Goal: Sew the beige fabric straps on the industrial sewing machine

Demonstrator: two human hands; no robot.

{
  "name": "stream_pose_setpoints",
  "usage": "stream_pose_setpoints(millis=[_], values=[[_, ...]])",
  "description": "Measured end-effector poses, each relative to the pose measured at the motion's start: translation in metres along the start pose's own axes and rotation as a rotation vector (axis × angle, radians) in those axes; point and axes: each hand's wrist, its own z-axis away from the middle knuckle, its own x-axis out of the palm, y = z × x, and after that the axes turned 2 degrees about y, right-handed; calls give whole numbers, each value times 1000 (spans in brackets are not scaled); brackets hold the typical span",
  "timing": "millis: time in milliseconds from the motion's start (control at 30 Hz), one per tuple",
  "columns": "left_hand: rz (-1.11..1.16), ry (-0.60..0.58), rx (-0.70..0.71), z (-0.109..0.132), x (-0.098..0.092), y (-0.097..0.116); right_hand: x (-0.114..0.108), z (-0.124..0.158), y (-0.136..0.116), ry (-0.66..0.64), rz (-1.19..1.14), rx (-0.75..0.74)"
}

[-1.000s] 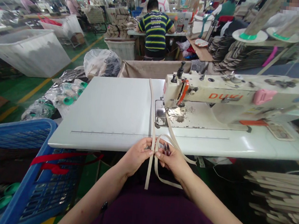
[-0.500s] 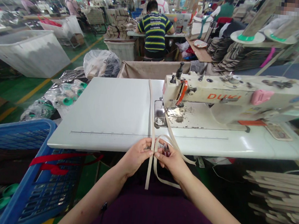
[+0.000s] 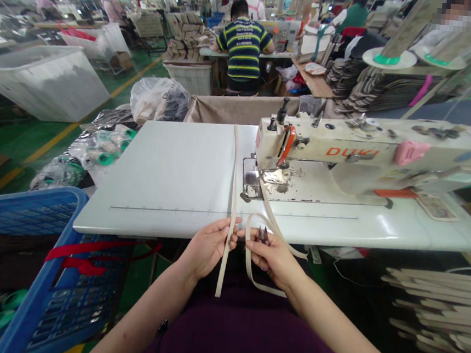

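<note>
My left hand point(image 3: 212, 246) is closed on a long cream fabric strap point(image 3: 235, 187) that runs back across the white table, left of the needle area, and hangs down past the front edge. In my right hand point(image 3: 272, 256) are a looped cream strap point(image 3: 247, 259) and a pair of thread snips point(image 3: 263, 235), whose dark blades point up. The looped strap bends toward my lap. Another stretch of strap point(image 3: 267, 201) leads back to the presser foot of the sewing machine point(image 3: 324, 146). Both hands are at the table's front edge, a small gap between them.
The white table point(image 3: 178, 166) has a ruler line along its front. At left stands a blue basket point(image 3: 78, 212) with a red strap point(image 3: 84, 250) over its rim. Many cream strips point(image 3: 434, 304) hang at lower right. A person in a striped shirt point(image 3: 244, 48) sits ahead.
My left hand has shifted left with its strap, away from my right hand. The snips' blades now stand more upright and show apart in my right hand.
</note>
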Motion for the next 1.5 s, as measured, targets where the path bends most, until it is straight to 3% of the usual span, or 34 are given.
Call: stream_pose_setpoints(millis=[233,467,700,1000,1167,1500], values=[[27,-9,-33,2,3,5,0,6,-10,-41,11,55],[-142,65,42,2,5,3,0,3,-1,-92,39,66],[-344,30,104,1,5,2,-2,6,6,59,158,-48],[-404,-34,118,-5,10,-1,-10,4,9,156,266,-116],[-388,-49,115,-5,11,-2,-16,-1,16,202,362,-160],[-288,-20,76,-5,8,-6,-16,-5,23,219,343,-139]])
